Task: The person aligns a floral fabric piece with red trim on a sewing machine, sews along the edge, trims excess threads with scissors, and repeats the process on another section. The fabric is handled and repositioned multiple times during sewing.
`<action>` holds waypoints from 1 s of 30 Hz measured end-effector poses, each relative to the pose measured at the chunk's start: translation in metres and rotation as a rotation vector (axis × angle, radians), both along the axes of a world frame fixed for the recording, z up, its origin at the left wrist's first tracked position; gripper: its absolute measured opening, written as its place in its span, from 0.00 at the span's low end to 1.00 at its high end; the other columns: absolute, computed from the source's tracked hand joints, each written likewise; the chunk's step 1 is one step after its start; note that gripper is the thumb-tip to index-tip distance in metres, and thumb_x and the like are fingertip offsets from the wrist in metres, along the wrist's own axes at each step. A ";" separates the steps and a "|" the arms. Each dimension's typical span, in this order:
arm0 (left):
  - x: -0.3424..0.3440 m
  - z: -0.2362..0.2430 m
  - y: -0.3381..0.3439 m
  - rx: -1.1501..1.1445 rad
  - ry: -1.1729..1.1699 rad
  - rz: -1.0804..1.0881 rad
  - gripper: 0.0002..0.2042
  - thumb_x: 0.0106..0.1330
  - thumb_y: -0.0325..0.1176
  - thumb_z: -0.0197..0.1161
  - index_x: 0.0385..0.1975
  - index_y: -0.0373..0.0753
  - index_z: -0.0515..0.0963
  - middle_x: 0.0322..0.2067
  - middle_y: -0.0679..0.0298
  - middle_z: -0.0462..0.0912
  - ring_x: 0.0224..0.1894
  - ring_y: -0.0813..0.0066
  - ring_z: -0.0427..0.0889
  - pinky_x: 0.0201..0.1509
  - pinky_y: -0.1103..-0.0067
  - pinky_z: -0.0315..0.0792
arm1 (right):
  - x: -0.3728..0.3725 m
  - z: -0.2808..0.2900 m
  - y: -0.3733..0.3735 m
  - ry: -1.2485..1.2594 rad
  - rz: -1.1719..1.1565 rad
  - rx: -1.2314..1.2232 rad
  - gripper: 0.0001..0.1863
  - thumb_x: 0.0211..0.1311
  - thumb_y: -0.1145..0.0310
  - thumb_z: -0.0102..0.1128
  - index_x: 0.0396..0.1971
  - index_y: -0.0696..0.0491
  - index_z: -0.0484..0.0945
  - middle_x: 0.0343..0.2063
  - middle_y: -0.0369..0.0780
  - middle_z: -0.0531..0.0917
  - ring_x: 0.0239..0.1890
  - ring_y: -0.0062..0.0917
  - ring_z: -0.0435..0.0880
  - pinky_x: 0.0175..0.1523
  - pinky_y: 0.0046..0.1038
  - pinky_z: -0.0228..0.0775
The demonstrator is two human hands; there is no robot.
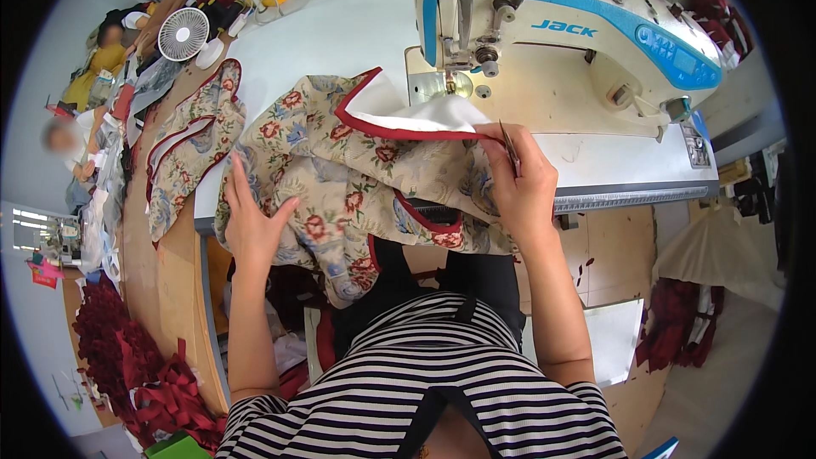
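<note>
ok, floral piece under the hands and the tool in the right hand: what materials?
Floral piece: looks like woven cloth, matte, soft folds, red piping on the edges, plain white lining. Tool in the right hand: thin, grey, slight sheen, probably metal; too small to be sure.

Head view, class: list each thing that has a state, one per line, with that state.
Floral fabric piece: crumpled, draped over the table edge, corner folded back showing white lining.
Second floral piece: lying loose on the table.
Left hand: flat on the fabric.
Right hand: pinching fabric edge, holding metal tweezers.
Desk fan: upright.
</note>
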State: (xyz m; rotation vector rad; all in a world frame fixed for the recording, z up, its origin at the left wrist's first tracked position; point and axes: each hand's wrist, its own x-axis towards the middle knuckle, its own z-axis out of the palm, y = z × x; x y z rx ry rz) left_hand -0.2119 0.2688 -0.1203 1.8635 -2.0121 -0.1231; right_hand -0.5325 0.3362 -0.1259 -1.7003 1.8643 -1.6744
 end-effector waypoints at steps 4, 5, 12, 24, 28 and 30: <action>0.057 -0.045 -0.050 0.187 0.141 -0.069 0.29 0.59 0.36 0.60 0.62 0.38 0.61 0.54 0.52 0.70 0.50 0.56 0.75 0.48 0.70 0.71 | 0.008 0.024 0.006 -0.475 0.276 0.136 0.05 0.63 0.73 0.57 0.36 0.57 0.75 0.21 0.32 0.75 0.21 0.12 0.70 0.27 0.17 0.63; 0.066 -0.051 -0.065 0.139 0.215 -0.134 0.26 0.61 0.34 0.58 0.60 0.36 0.64 0.51 0.52 0.73 0.50 0.59 0.76 0.49 0.72 0.71 | 0.012 0.031 0.006 -0.587 0.355 0.099 0.06 0.65 0.72 0.56 0.37 0.59 0.74 0.21 0.29 0.72 0.22 0.09 0.65 0.27 0.15 0.59; 0.015 0.062 -0.136 -0.760 0.872 -0.174 0.14 0.64 0.26 0.51 0.49 0.30 0.68 0.44 0.58 0.77 0.45 0.72 0.75 0.51 0.80 0.67 | 0.019 0.074 -0.008 -0.607 0.552 0.062 0.09 0.64 0.70 0.58 0.40 0.58 0.76 0.24 0.27 0.73 0.26 0.09 0.66 0.31 0.14 0.60; 0.057 -0.007 -0.024 0.335 -0.140 0.137 0.36 0.58 0.47 0.59 0.64 0.36 0.56 0.56 0.47 0.69 0.52 0.52 0.75 0.52 0.67 0.70 | 0.003 0.046 -0.033 -0.517 0.485 0.293 0.11 0.63 0.67 0.59 0.41 0.58 0.78 0.24 0.26 0.74 0.28 0.09 0.67 0.34 0.15 0.62; 0.124 -0.048 -0.067 0.185 0.433 -0.095 0.28 0.58 0.35 0.58 0.58 0.31 0.62 0.46 0.53 0.78 0.45 0.61 0.78 0.49 0.71 0.71 | 0.004 0.053 -0.032 -0.520 0.495 0.310 0.10 0.64 0.68 0.59 0.40 0.57 0.78 0.24 0.26 0.73 0.27 0.09 0.67 0.33 0.14 0.60; 0.109 -0.004 -0.088 -0.040 0.846 -0.001 0.25 0.58 0.28 0.56 0.56 0.31 0.63 0.46 0.55 0.77 0.44 0.64 0.77 0.50 0.71 0.70 | 0.004 0.052 -0.029 -0.477 0.554 0.229 0.09 0.63 0.69 0.59 0.40 0.57 0.78 0.24 0.27 0.73 0.28 0.10 0.68 0.34 0.15 0.61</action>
